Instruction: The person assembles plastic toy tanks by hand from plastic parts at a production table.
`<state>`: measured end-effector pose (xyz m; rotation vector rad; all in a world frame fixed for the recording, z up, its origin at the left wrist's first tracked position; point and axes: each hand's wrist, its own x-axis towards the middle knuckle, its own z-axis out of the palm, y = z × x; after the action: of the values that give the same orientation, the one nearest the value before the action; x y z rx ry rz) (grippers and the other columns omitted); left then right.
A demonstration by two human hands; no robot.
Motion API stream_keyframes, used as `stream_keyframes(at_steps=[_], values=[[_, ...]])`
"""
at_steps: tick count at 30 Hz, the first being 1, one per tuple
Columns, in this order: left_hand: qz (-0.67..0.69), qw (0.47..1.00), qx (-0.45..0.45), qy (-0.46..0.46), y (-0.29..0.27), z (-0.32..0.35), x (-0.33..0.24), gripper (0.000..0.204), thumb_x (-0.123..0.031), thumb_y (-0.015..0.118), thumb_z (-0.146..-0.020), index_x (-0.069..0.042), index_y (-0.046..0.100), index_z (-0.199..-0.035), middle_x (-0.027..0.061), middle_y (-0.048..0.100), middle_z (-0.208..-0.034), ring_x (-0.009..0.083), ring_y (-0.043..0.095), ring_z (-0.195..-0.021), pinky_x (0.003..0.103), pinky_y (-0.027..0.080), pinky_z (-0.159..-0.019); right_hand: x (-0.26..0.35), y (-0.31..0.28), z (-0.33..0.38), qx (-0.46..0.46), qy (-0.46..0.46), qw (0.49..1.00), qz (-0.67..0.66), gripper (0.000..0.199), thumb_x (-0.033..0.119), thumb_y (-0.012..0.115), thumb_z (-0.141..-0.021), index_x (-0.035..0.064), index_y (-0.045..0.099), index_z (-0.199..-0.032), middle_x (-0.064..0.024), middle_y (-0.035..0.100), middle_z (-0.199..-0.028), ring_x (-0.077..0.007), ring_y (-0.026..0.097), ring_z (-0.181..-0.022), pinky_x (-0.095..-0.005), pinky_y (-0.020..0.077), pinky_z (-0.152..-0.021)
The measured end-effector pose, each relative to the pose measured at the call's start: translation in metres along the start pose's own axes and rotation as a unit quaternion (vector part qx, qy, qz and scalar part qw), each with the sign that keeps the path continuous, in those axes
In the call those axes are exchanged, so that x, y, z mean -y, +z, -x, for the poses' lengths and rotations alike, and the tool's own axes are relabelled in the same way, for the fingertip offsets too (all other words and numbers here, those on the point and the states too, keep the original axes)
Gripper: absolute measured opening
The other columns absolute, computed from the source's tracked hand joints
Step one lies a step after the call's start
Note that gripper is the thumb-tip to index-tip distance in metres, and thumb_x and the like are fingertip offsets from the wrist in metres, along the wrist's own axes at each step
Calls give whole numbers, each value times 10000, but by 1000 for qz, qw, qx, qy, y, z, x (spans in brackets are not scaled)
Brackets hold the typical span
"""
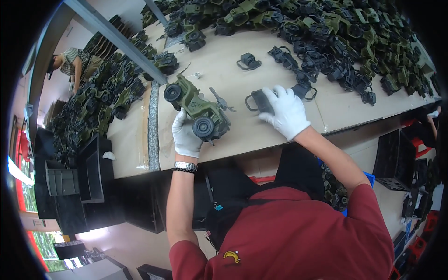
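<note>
Gloved left hand (185,136) gripping toy jeep (198,107)

toy jeep (198,108) on table (280,70) | dark part (260,101) right of it | toy pile (326,28) behind

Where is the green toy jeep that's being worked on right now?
In the head view, the green toy jeep sits left of centre on the workbench, gripped by the left hand.

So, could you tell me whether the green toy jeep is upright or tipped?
Tipped: the green toy jeep lies sideways, wheel faces up, gripped by the left hand.
</note>
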<state>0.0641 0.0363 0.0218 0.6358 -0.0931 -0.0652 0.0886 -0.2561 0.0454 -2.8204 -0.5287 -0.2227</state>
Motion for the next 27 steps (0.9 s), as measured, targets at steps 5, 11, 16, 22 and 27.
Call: stream_keyframes(at_steps=[5, 11, 16, 22, 27], values=[[48, 999, 23, 4, -4, 36, 9, 669, -427, 660, -922, -66, 444, -1443, 130, 542, -1387, 302, 560, -1227, 466, 485, -1042, -12, -9, 11, -2, -81, 995, -51, 746, 298, 755, -768, 150, 463, -1438, -191, 487, -1374, -396, 514, -1173, -472, 461, -995], [13, 998, -46, 40, 3, 48, 16, 812, -563, 627, -896, -120, 364, -1523, 229, 478, -1452, 334, 609, -1159, 490, 567, -929, -27, -3, 10, 57, -158, 980, -104, 773, 172, 762, -716, 151, 473, -1432, -212, 474, -1398, -419, 490, -1192, -462, 419, -1058], [79, 997, -25, 3, -2, 52, 24, 779, -589, 565, -911, -114, 392, -1504, 271, 497, -1408, 346, 623, -1074, 487, 574, -889, -39, 11, 6, 11, -25, 992, -123, 668, 244, 758, -751, 174, 522, -1372, -171, 618, -1133, -403, 543, -1110, -453, 449, -1006], [94, 985, -21, -140, 5, 66, 35, 719, -638, 418, -961, -115, 465, -1451, 266, 562, -1321, 277, 647, -810, 437, 568, -787, -28, -8, 3, -162, 25, 823, -544, 483, 244, 648, -926, 41, 548, -1352, -104, 649, -1160, -188, 624, -959, -303, 504, -885], [192, 910, 181, -320, 52, 73, 52, 623, -486, 341, -1046, -57, 376, -1497, 251, 496, -1432, 429, 660, -1019, 434, 611, -774, 40, -41, 4, -3, -150, 768, -622, 425, 216, 575, -995, 32, 516, -1374, -111, 650, -1176, -184, 652, -1031, -308, 502, -941]])
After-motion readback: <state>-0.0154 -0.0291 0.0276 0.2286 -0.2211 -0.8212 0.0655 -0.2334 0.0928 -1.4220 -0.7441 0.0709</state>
